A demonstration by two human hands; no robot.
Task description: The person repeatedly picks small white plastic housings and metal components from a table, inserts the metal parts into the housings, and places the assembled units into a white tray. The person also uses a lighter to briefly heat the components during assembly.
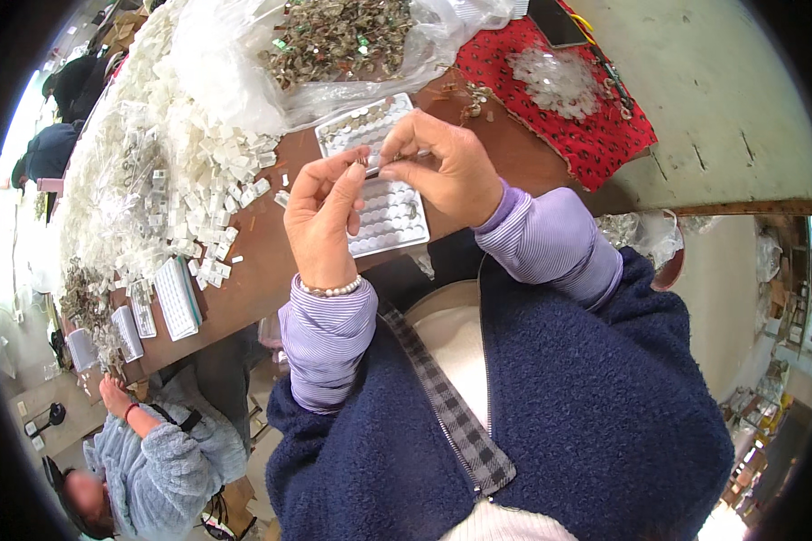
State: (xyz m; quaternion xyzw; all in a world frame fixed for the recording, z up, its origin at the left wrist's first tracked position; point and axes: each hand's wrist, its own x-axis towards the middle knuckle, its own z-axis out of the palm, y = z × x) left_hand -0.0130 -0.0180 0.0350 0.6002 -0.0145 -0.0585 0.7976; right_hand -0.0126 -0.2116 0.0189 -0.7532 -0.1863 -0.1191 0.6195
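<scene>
Over a white tray [390,221] with rows of small round white pieces, my two hands work close together. My left hand [323,212], a beaded bracelet at its wrist, pinches a small dark metallic piece [364,161] between thumb and finger. Just to its right, my right hand [447,167] is closed in a pinch, its fingertips near that piece; what they hold is too small to make out. A second white tray section [338,135] with shiny bits lies beyond the hands, partly covered by them.
To the left spreads a large heap of small clear and white plastic boxes [153,171]. A plastic bag [244,81] holds many small brownish pieces [338,41]. Clear discs [559,81] lie on red patterned cloth [613,135]. A co-worker [176,451] reaches to the table's left end.
</scene>
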